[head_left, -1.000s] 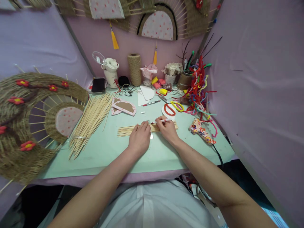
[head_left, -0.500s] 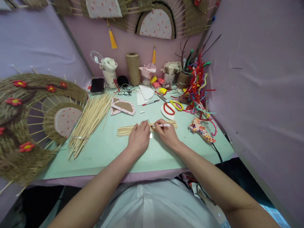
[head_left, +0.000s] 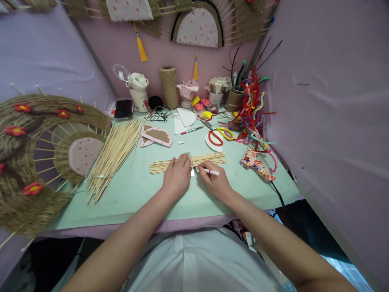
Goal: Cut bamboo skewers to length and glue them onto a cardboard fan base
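Note:
A flat row of thin bamboo sticks [head_left: 212, 159] lies across the middle of the pale green table [head_left: 136, 194]. My left hand [head_left: 178, 176] rests palm down on this row, fingers together and stretched flat. A small clear ruler [head_left: 192, 170] peeks out beside its fingertips. My right hand [head_left: 214, 182] is closed round a red and white pen [head_left: 208, 170], whose tip touches the near edge of the sticks next to the ruler.
A loose bundle of sticks [head_left: 117, 152] lies to the left, beside a large woven fan [head_left: 33, 154]. Behind stand a twine spool [head_left: 169, 86], scissors [head_left: 219, 135], a second pen [head_left: 192, 130], cardboard pieces [head_left: 156, 136], pipe cleaners [head_left: 253, 109] and a patterned glue gun [head_left: 257, 164].
My right hand has drawn the pen from the far side of the sticks toward me, down to their near edge. The left hand has stayed on the sticks.

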A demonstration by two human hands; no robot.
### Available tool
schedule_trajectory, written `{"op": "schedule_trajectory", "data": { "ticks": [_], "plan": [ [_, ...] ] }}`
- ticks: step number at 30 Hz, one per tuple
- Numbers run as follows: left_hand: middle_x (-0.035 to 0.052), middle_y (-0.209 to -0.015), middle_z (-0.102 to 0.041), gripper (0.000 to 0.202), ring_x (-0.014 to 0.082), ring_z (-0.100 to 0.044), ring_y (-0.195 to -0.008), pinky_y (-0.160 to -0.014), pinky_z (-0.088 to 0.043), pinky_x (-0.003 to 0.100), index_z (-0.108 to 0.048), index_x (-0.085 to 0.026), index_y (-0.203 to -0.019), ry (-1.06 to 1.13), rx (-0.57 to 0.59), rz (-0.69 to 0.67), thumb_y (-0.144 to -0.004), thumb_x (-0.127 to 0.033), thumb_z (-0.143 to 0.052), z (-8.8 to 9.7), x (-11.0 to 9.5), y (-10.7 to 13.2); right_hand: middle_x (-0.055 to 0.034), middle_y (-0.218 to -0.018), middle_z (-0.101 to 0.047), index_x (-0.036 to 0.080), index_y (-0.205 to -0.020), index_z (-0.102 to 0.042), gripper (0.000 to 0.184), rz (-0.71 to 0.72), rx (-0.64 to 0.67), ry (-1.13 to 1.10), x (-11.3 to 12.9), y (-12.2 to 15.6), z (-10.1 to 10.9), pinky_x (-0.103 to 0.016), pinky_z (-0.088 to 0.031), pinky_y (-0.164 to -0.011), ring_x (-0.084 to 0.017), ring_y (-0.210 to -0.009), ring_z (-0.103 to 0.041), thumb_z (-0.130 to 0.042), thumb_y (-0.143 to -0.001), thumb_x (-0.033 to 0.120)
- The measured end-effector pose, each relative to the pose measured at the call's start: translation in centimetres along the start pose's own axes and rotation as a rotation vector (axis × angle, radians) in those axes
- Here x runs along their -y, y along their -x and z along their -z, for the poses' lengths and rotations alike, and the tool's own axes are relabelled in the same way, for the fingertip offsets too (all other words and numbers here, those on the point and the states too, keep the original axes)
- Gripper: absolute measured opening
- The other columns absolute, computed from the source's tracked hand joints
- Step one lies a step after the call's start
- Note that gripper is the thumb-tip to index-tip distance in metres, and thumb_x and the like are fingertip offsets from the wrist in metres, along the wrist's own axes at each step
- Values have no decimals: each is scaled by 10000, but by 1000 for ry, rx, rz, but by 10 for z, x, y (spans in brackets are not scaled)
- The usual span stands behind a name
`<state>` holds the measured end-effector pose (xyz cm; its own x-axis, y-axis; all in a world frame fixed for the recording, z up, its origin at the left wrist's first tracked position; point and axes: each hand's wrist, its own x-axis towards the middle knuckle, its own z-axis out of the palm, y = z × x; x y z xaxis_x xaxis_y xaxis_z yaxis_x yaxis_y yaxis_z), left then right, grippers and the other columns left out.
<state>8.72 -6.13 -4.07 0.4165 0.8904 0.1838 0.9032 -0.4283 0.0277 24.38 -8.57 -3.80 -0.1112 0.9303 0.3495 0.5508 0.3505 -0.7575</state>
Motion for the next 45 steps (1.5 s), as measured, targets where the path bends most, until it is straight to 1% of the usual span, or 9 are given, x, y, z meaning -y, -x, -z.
{"op": "schedule_trajectory", "data": {
  "ticks": [9,13,17,21,26,30,35,40,45],
  "plan": [
    [91,-1430,-479,374,227,-404,-1339,-1106,-318,438,-535,-142,-1246,-6,-10,1,-974,-226,-291,-1,0,0,-10,-717,-618,213,-773,-576,203,-26,-130,-87,0,4,8,-265,-421,-664,-156,-672,-570,-459,-916,297],
    [90,-1429,-481,374,224,-406,-1339,-1114,-307,438,-539,-145,-1251,-6,-8,4,-969,-214,-303,-2,1,0,-29,-824,-646,205,-928,-601,184,-24,-155,-175,-3,6,7,-271,-449,-706,-160,-742,-599,-455,-931,317],
    [92,-1430,-480,388,229,-410,-1337,-1112,-308,436,-536,-135,-1264,-11,-6,2,-970,-216,-297,-1,1,0,1,-736,-626,203,-1084,-562,247,-70,-111,-239,-4,5,5,-263,-455,-675,-140,-651,-587,-404,-959,347],
    [99,-1424,-487,390,224,-419,-1332,-1114,-307,432,-537,-128,-1266,-13,-26,11,-965,-188,-296,-3,0,1,23,-644,-599,207,-1028,-557,252,-113,-63,-238,-2,4,4,-253,-445,-631,-134,-588,-567,-391,-963,385],
    [111,-1414,-496,378,225,-426,-1330,-1125,-291,437,-542,-131,-1257,3,-87,-5,-945,-163,-331,-7,1,3,26,-640,-602,209,-979,-545,248,-131,-68,-244,-1,4,3,-247,-445,-626,-129,-582,-571,-396,-960,405],
    [114,-1416,-492,373,223,-416,-1339,-1135,-283,430,-548,-122,-1245,35,-210,6,-962,-176,-312,1,4,6,29,-646,-597,208,-978,-540,243,-125,-81,-253,-3,6,2,-244,-441,-622,-125,-585,-565,-395,-962,403],
    [130,-1403,-503,375,227,-418,-1337,-1137,-287,440,-513,-102,-1277,85,-311,44,-967,-230,-345,17,5,33,35,-646,-592,208,-994,-537,235,-116,-85,-259,-5,6,2,-246,-438,-627,-121,-578,-556,-393,-965,392],
    [127,-1385,-523,356,232,-440,-1320,-1104,-337,455,-521,-123,-1253,124,-175,46,-949,-264,-401,17,3,77,33,-651,-600,209,-991,-538,236,-117,-71,-255,-5,6,3,-240,-437,-622,-117,-580,-562,-394,-964,394],
    [152,-1405,-495,491,276,-409,-1340,-1108,-312,505,-523,-126,-1251,160,-136,5,-885,-454,-515,14,3,94,29,-641,-602,205,-976,-546,233,-139,-81,-239,-4,6,4,-242,-439,-612,-122,-571,-557,-415,-954,396]
  ]
}}
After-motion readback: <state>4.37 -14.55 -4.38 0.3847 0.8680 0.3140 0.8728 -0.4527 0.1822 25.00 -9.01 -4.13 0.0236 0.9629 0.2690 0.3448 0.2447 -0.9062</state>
